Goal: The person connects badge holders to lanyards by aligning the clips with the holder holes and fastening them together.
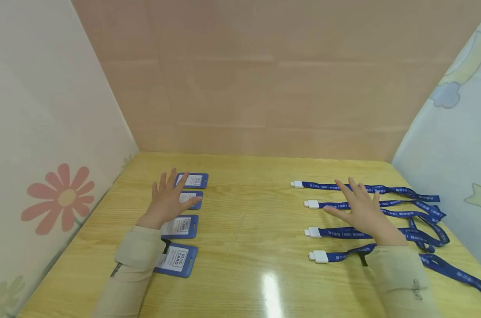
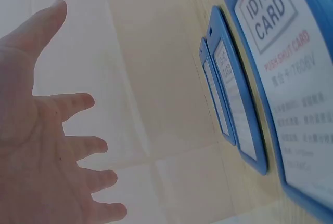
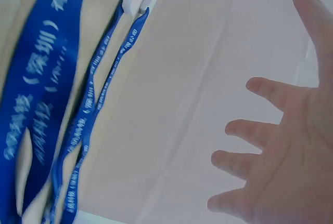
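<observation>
Fingers (image 2: 73,105) of the left hand (image 1: 165,204) are spread apart, and on my feed that hand is raised over four blue card holders (image 1: 182,226) lying in a column at the table's (image 1: 256,203) left. The right hand (image 1: 363,214) is splayed too, above four blue lanyards (image 1: 339,232) laid side by side, their white end pieces (image 1: 319,256) facing the middle. I see beige sleeves (image 1: 134,247) behind both hands, then a tan backdrop (image 1: 248,88), with a flower (image 1: 66,198) printed on the left wall and a star (image 1: 480,199) on the right.
</observation>
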### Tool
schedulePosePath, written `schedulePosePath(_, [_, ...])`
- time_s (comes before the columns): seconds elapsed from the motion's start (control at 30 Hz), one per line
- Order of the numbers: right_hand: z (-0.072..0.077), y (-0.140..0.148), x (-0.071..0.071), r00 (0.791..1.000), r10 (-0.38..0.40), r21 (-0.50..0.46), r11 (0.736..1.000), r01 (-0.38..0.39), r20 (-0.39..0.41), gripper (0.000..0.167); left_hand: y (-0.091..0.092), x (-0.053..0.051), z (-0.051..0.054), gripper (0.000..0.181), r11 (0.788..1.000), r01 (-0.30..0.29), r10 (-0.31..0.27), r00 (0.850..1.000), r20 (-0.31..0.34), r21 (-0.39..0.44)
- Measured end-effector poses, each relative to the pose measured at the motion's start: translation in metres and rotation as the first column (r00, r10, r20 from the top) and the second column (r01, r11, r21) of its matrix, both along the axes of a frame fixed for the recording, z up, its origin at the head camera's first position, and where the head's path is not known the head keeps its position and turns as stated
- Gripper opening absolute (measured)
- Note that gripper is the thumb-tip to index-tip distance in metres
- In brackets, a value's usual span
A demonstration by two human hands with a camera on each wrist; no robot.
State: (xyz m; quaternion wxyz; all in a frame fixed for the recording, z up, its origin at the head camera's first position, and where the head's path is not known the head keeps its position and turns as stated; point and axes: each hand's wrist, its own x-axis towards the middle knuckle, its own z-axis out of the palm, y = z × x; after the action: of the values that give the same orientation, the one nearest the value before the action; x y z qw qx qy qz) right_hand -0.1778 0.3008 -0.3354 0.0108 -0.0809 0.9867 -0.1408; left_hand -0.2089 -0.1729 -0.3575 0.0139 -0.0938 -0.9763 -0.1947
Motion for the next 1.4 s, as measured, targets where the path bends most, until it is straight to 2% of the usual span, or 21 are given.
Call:
schedulePosePath(0.13, [0.006, -0.003, 0.001, 1.0, 0.028, 0.02, 0.999, -0.028, 0.013, 0.093, -0.002, 0.002, 0.002, 0.085, 0.999, 0.028, -0.027, 1.0, 0.015, -0.03])
schedulePosePath(0.3, [0.008, 0.0, 0.006, 0.997, 0.074, 0.051, 0.996, -0.075, 0.026, 0.083, -0.005, 0.003, 0.01, 0.076, 0.992, 0.116, -0.113, 0.993, 0.044, -0.057])
schedulePosePath(0.47, [0.006, 0.005, 0.016, 0.994, 0.107, 0.055, 0.993, -0.109, 0.037, 0.072, -0.01, 0.006, 0.017, 0.063, 0.976, 0.218, -0.218, 0.973, 0.069, 0.008])
schedulePosePath(0.57, [0.004, 0.006, 0.023, 0.992, 0.119, 0.058, 0.991, -0.122, 0.051, 0.063, -0.014, 0.013, 0.02, 0.054, 0.971, 0.236, -0.24, 0.962, 0.129, 0.043])
schedulePosePath(0.67, [0.001, 0.006, 0.03, 0.986, 0.153, 0.05, 0.986, -0.157, 0.062, 0.049, -0.02, 0.025, 0.02, 0.04, 0.971, 0.235, -0.238, 0.952, 0.191, 0.04])
schedulePosePath(0.77, [-0.003, 0.003, 0.036, 0.974, 0.212, 0.039, 0.976, -0.215, 0.076, 0.032, -0.026, 0.038, 0.018, 0.025, 0.972, 0.231, -0.234, 0.945, 0.228, 0.037])
schedulePosePath(0.83, [-0.006, -0.001, 0.039, 0.965, 0.247, 0.031, 0.968, -0.25, 0.093, 0.025, -0.031, 0.047, 0.015, 0.021, 0.971, 0.236, -0.239, 0.942, 0.236, 0.038])
schedulePosePath(0.97, [-0.012, -0.012, 0.045, 0.944, 0.294, 0.03, 0.953, -0.301, 0.15, 0.029, -0.037, 0.063, 0.008, 0.033, 0.973, 0.223, -0.229, 0.937, 0.265, 0.054])
schedulePosePath(1.13, [-0.021, -0.023, 0.049, 0.927, 0.312, 0.054, 0.943, -0.329, 0.21, 0.04, -0.04, 0.074, -0.001, 0.051, 0.978, 0.201, -0.206, 0.932, 0.299, 0.048])
schedulePosePath(1.27, [-0.026, -0.025, 0.049, 0.918, 0.313, 0.053, 0.941, -0.335, 0.244, 0.043, -0.041, 0.079, -0.004, 0.057, 0.972, 0.229, -0.236, 0.933, 0.272, 0.058])
schedulePosePath(1.4, [-0.028, -0.027, 0.051, 0.92, 0.297, 0.051, 0.946, -0.32, 0.254, 0.042, -0.043, 0.083, -0.007, 0.058, 0.964, 0.262, -0.267, 0.934, 0.236, 0.05])
